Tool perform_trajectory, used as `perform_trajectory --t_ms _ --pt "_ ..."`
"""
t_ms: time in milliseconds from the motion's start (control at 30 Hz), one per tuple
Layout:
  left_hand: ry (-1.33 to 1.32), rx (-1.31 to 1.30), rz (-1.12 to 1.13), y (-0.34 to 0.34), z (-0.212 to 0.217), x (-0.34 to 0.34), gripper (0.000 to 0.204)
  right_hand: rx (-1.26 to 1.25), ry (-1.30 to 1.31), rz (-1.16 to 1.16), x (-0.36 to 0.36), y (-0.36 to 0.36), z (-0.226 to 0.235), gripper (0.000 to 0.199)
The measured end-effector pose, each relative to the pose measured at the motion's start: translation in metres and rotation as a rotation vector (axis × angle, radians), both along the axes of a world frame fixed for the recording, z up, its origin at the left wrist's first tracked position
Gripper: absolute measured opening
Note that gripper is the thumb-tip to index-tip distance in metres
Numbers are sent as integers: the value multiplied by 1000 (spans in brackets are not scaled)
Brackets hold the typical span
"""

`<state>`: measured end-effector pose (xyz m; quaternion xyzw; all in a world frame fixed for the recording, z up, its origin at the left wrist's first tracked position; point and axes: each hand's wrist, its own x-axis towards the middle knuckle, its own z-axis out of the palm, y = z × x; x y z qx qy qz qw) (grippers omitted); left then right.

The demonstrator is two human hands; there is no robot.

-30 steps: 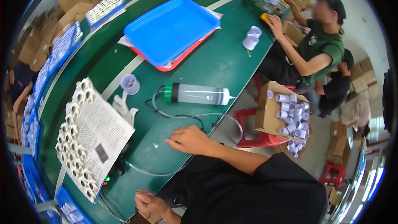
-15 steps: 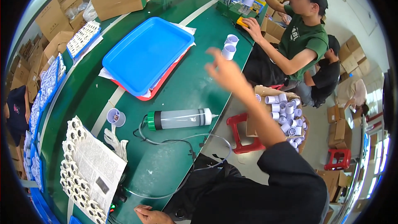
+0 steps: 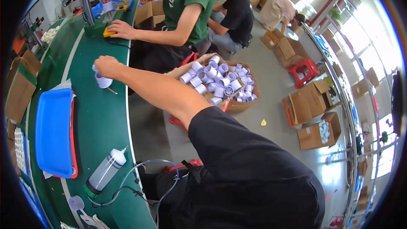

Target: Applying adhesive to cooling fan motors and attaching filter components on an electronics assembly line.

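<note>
One blue tray [image 3: 53, 131], one squeeze bottle [image 3: 104, 173], three seated co-workers [image 3: 186, 0], two red stools [image 3: 306, 70].

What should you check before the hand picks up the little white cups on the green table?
1. Right hand has reached the white cups: ok, it sits right on them.
2. Grip closed on the cups: cannot tell, the fingers are hidden.
3. Cups standing upright: cannot tell, the hand covers most of them.
4. Green table has bare room beside the cups: ok.
5. Co-worker's hand is apart from the cups: ok, it rests farther up the table.
6. Left hand free: cannot tell, out of view.
</note>
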<state>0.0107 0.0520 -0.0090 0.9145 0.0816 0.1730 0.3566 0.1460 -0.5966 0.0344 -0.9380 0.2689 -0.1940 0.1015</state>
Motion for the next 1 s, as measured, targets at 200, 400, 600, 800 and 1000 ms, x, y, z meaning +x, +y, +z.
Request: perform_trajectory --t_ms 200,400,600,800,1000 --pt "62 47 79 11 3 -7 38 173 -240 653 -30 133 83 18" --pt "-125 -74 -235 -29 16 -10 54 73 -57 1375 -31 323 52 19" --pt "-293 20 -445 -46 15 1 88 -393 -201 1704 -43 417 2 10" --pt "-415 204 -566 -60 12 22 69 -335 -360 1527 -47 416 -11 11" --pt "-143 -132 -571 -41 -9 44 81 -3 -422 1013 -93 414 -9 40"
